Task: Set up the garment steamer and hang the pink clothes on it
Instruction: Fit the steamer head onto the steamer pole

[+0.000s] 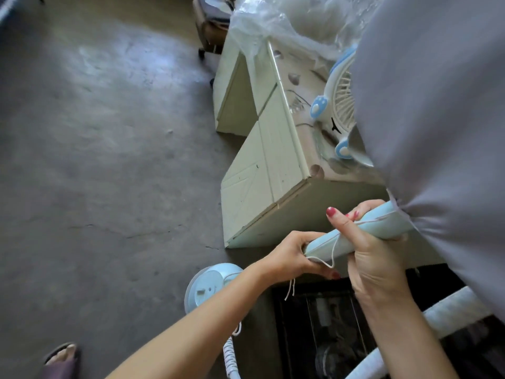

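Note:
A pale blue steamer bar (363, 233), long and flat-sided, slants up to the right, and its upper end goes into the gathered edge of a grey-lilac cloth (437, 119) that fills the right side. My left hand (295, 255) grips the bar's lower end. My right hand (366, 247) wraps the bar's middle, thumb raised. A thin white drawstring (328, 262) loops over the bar and dangles below. The steamer's round pale blue base (207, 285) stands on the floor under my left forearm, with a ribbed white hose (229, 354) beside it.
A cream wooden cabinet (262, 165) stands ahead, with a blue-and-white small fan (338, 102) and crumpled clear plastic (287, 20) on top. A dark glass-topped stand (322, 324) sits below my hands. A white padded pole (448, 310) crosses at lower right. Bare concrete floor (95, 160) stretches left.

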